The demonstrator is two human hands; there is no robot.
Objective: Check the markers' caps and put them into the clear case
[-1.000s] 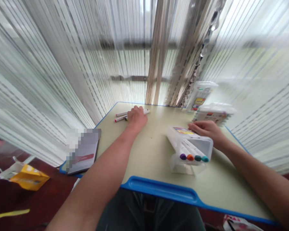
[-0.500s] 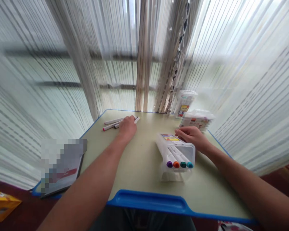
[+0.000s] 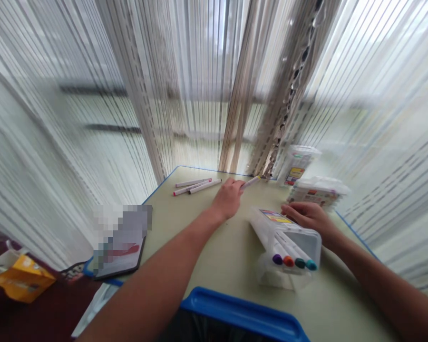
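Note:
My left hand (image 3: 229, 197) is closed on a white marker (image 3: 251, 182) with a yellow end, held a little above the table. To the left of that hand, several white markers (image 3: 205, 185) with pink and dark ends lie loosely together. A clear plastic marker case (image 3: 260, 232) lies on its side, its open end towards me. Inside it, white markers (image 3: 285, 247) show purple, orange, green and turquoise ends. Behind the case's right side rests my right hand (image 3: 305, 216), fingers curled; whether they grip anything is hidden.
Two more clear cases stand at the back right, one upright (image 3: 296, 166) and one lower (image 3: 317, 192). A tablet-like device (image 3: 128, 251), partly pixelated, lies at the left edge. The pale table (image 3: 214, 251) has a blue front tray (image 3: 242, 308). String curtains hang behind.
My left hand has lifted a marker from the loose group and carried it right, towards the case. The right hand stays beside the case. The view has turned somewhat left.

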